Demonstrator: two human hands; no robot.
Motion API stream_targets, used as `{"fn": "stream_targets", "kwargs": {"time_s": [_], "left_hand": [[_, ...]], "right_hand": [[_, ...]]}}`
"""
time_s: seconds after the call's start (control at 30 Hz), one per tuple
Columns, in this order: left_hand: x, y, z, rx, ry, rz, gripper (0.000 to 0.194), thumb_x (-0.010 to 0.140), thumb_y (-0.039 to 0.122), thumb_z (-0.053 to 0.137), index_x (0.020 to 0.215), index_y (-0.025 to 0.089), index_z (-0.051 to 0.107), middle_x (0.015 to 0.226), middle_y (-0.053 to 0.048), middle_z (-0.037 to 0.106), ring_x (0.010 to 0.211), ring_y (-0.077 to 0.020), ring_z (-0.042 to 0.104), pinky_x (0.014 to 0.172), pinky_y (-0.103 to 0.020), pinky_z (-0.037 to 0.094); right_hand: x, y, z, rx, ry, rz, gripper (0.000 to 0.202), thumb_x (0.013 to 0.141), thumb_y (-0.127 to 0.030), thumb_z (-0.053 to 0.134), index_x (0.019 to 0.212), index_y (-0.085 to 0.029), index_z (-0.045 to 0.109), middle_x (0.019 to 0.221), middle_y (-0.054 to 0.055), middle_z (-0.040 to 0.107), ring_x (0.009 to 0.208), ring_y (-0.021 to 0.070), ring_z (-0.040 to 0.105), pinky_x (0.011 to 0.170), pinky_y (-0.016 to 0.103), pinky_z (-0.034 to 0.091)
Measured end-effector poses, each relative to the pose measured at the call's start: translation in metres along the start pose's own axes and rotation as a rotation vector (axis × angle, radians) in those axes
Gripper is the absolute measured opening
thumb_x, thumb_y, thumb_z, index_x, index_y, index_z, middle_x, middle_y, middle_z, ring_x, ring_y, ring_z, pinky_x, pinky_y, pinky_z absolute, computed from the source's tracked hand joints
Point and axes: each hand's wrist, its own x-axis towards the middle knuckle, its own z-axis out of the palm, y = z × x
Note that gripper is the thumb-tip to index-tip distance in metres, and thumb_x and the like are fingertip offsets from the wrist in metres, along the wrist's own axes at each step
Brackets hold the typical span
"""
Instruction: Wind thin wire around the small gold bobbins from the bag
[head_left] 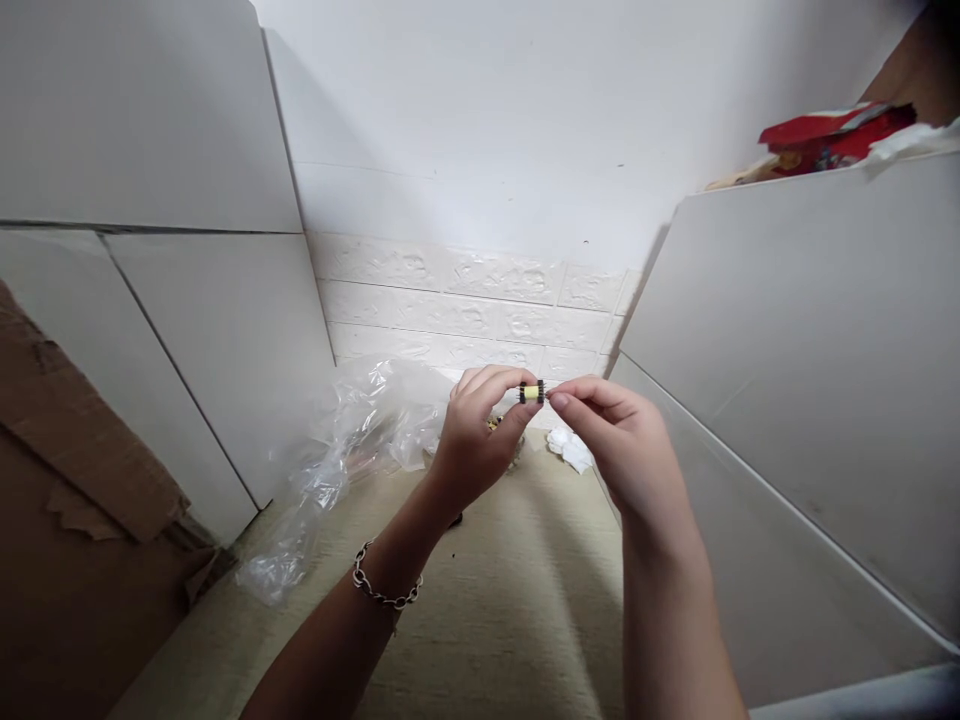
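1. The left hand [480, 425] pinches the coil [532, 392] between thumb and fingers.
2. The right hand [626, 430] brings thumb and forefinger together at the coil's right end; whether they grip a pin or wire there, I cannot tell.
3. The coil is between the two hands, held up over the floor [510, 610]: a yellow middle, black ends and thin pins, lying sideways.
4. A chain bracelet [381, 597] circles the left wrist.
5. Behind the left hand, mostly hidden, is a small heap with some yellow in it; its contents are unclear.
6. White tissue [571, 450] lies on the floor, just beyond the right hand.
7. Clear plastic [319, 495] lies crumpled to the left.
8. Torn cardboard [90, 440] stands at the far left, in front of white panels [195, 340].
9. On the right is a white cabinet [795, 360], with a red packet [832, 135] on top.
10. Ahead, the white wall [465, 120] has a brick-pattern lower part.
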Motion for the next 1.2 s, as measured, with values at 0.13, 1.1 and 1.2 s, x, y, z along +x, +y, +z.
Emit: {"fn": "stream_targets", "kwargs": {"time_s": [0.13,1.1,1.2], "left_hand": [[-0.003,0.001,0.0,-0.024,-0.027,-0.004,0.01,0.071,0.022,0.058,0.079,0.024,0.063,0.083,-0.002,0.059,0.086,-0.019,0.046,0.083,-0.029,0.029],[-0.001,-0.007,-0.005,-0.897,-0.447,-0.637,0.018,0.075,0.025,0.049,0.073,0.01,0.061,0.07,-0.003,0.051,0.071,-0.0113,0.046,0.071,-0.026,0.037],[-0.001,-0.007,-0.005,-1.012,-0.413,-0.769,0.02,0.075,0.026,0.049,0.073,0.01,0.06,0.071,-0.004,0.053,0.071,-0.0117,0.048,0.072,-0.025,0.038]], "right_hand": [[-0.003,-0.007,0.003,-0.1,0.081,-0.053,0.013,0.071,-0.032,0.057,0.069,-0.019,0.061,0.066,-0.001,0.057,0.066,0.0117,0.052,0.063,0.028,0.041],[-0.004,-0.009,0.0,-0.436,0.087,-0.316,0.012,0.075,-0.023,0.052,0.063,-0.022,0.054,0.066,-0.005,0.057,0.066,0.0106,0.052,0.077,0.032,0.036],[-0.001,-0.004,0.003,-0.504,0.108,-0.38,0.011,0.075,-0.023,0.053,0.064,-0.022,0.053,0.067,-0.005,0.058,0.067,0.0107,0.053,0.084,0.037,0.032]]}}
